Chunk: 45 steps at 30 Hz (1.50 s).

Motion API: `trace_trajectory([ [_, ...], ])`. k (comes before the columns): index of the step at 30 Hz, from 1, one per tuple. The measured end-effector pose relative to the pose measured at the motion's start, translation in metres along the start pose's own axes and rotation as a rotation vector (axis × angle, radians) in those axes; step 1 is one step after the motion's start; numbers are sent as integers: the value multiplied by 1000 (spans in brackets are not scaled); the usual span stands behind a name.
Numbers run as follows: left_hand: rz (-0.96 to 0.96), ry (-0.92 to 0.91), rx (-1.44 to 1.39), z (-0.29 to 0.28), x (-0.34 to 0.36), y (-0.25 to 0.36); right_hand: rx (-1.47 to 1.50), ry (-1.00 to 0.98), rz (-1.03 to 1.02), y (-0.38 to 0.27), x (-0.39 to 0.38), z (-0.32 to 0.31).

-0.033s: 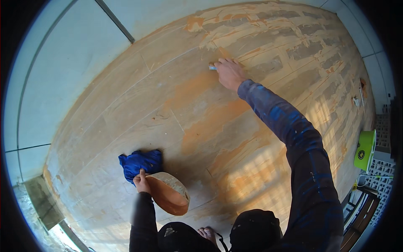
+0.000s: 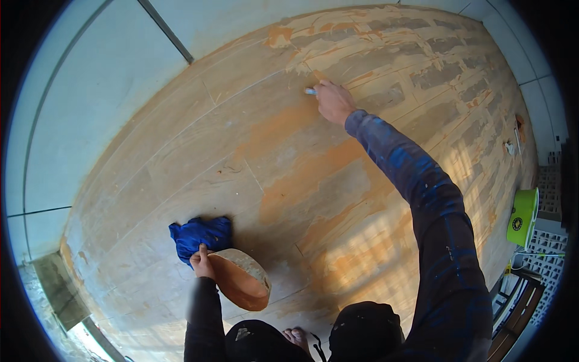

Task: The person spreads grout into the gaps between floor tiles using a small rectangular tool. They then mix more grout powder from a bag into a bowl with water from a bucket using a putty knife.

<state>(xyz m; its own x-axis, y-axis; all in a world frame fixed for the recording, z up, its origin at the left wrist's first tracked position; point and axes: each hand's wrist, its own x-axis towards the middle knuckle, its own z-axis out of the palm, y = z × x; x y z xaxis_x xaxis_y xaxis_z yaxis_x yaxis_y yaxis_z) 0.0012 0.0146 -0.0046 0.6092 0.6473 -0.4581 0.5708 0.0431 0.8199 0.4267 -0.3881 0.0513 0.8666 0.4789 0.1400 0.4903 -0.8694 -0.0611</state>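
My left hand point(image 2: 202, 264) is closed on the rim of a round, shallow bowl point(image 2: 246, 281). The bowl is tilted, its inside coated orange and its outer wall pale and crusted. Just beyond that hand a crumpled blue cloth point(image 2: 204, 236) lies on the plank-patterned floor point(image 2: 181, 157). With the arm stretched far forward, my right hand point(image 2: 335, 101) is closed round a small tool, whose pale blue end point(image 2: 310, 91) sticks out to the left of the fingers. The rest of the tool is hidden by the hand. Orange paste point(image 2: 283, 127) is smeared over the floor near it.
Pale wall panels point(image 2: 114, 78) bound the floor at far left. Patchy dried paste point(image 2: 386, 48) covers its far right. A green bucket point(image 2: 522, 217) and a dark rack point(image 2: 518, 314) stand at the right edge. My knees and one bare foot point(image 2: 297, 336) show below.
My right hand and its tool have shifted slightly right and farther away. The left hand and bowl look nearly unmoved.
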Motion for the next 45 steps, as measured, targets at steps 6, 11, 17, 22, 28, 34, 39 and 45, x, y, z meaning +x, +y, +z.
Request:
trace_trajectory([
  [6, 77, 16, 53, 1, -5, 7, -25, 77, 120, 33, -10, 2],
  [11, 88, -4, 12, 5, -6, 8, 131, -22, -7, 46, 6, -4],
  [17, 95, 18, 15, 4, -9, 9, 79, 88, -88, 65, 57, 23],
  [22, 87, 7, 82, 8, -10, 17, 79, -126, -158, 75, -7, -3],
  [28, 123, -36, -6, 5, -12, 12, -80, 39, 122, 24, 52, 6],
  [34, 120, -9, 22, 5, -8, 12, -107, -25, -43, 35, 23, 14],
  [39, 117, -16, 19, 6, -5, 12, -41, 94, -36, 42, 63, -6],
  [45, 61, -82, 28, 4, -11, 17, -31, -232, -31, 37, 6, -13],
])
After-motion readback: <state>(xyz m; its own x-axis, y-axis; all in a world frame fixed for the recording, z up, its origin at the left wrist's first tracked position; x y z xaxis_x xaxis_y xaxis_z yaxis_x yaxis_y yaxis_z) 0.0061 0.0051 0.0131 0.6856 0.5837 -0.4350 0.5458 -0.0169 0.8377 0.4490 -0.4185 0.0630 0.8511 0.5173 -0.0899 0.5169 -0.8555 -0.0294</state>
